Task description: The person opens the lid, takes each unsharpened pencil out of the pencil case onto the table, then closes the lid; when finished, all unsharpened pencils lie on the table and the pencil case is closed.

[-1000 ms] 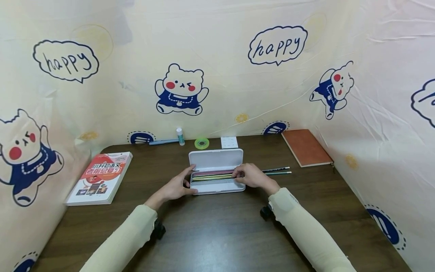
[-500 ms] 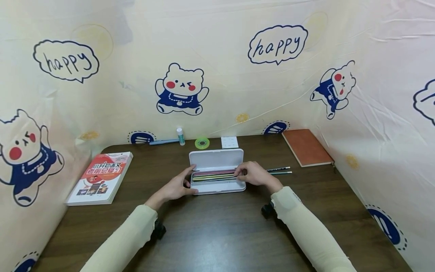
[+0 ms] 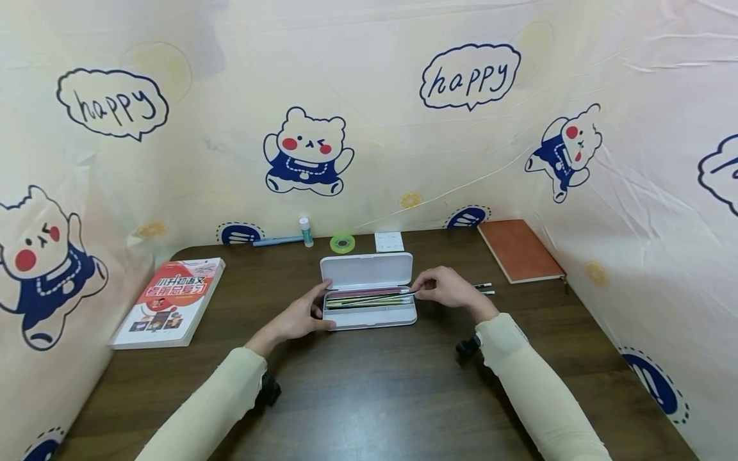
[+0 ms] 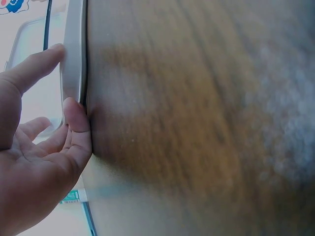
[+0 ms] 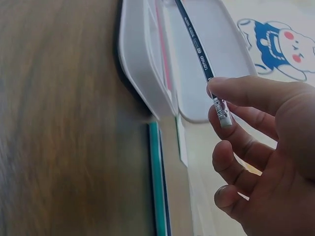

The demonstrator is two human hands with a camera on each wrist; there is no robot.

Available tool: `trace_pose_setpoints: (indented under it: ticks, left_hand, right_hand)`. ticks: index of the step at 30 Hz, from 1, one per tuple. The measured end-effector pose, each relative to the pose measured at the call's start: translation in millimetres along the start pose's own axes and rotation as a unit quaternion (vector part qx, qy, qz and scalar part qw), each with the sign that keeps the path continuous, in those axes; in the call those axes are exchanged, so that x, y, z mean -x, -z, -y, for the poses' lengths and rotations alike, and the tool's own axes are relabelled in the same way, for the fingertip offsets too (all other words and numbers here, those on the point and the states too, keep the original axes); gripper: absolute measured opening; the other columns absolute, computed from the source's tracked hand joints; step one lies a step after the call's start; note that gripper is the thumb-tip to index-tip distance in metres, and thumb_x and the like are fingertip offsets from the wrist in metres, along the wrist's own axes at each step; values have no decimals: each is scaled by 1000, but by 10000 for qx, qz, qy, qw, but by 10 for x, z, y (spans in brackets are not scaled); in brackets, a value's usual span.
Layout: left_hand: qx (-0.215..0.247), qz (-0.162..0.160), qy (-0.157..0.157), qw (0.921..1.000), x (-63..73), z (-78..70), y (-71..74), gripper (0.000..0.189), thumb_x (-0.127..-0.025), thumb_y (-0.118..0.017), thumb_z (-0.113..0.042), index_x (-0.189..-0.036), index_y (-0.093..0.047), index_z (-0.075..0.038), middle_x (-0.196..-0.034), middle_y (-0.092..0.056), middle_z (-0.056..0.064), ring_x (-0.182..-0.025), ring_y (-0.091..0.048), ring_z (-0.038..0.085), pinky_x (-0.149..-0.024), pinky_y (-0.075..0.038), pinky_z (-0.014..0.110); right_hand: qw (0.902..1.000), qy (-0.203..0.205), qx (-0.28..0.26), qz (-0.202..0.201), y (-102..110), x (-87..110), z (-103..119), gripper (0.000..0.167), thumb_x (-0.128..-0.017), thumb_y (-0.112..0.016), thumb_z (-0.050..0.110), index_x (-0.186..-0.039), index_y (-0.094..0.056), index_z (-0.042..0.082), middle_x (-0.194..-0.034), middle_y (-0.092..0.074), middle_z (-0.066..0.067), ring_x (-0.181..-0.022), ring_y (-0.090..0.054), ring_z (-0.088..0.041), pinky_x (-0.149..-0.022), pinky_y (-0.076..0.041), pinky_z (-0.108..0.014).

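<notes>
An open white pencil case (image 3: pixel 369 318) lies mid-table with several coloured pencils (image 3: pixel 357 299) inside. My left hand (image 3: pixel 296 315) holds its left end, thumb at the front edge and a finger at the back. In the left wrist view the left hand's fingertips are against the wall of the case (image 4: pixel 74 44). Over the case's right end, my right hand (image 3: pixel 445 287) pinches a dark pencil (image 5: pixel 197 46) between thumb and fingers close to its white eraser end. That pencil slants above the case, its far end over the other pencils.
Two pencils (image 3: pixel 486 292) lie on the table right of the case, partly behind the right hand. Along the back sit a blue pen (image 3: pixel 278 241), a glue stick (image 3: pixel 306 232), green tape (image 3: pixel 343 242) and a white square (image 3: pixel 389 241). Books (image 3: pixel 167 304) and a brown notebook (image 3: pixel 521 251) flank them.
My right hand has moved right and slightly up from inside the case, and a dark pencil now shows raised in its fingers. The left hand and the case have stayed put.
</notes>
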State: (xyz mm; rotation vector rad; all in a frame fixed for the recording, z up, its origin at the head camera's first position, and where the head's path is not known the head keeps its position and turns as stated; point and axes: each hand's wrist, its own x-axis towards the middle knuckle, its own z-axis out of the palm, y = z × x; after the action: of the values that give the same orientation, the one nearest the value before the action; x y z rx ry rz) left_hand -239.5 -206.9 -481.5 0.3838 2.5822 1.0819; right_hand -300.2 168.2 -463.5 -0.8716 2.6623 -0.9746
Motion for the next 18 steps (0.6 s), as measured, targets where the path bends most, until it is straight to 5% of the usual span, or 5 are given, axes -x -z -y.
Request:
trace_pose_setpoints:
  ticks: [18]
  left_hand:
    - [-33, 10, 74, 10000, 2, -5, -3, 97, -86, -79, -29, -160, -17, -25, -147, -45, 15, -92, -54, 18, -80, -44, 32]
  right_hand:
    - [9985, -440, -24, -316, 360, 348, -301, 8, -92, -72, 17, -98, -77, 17, -93, -73, 2, -82, -57, -18, -74, -47, -33]
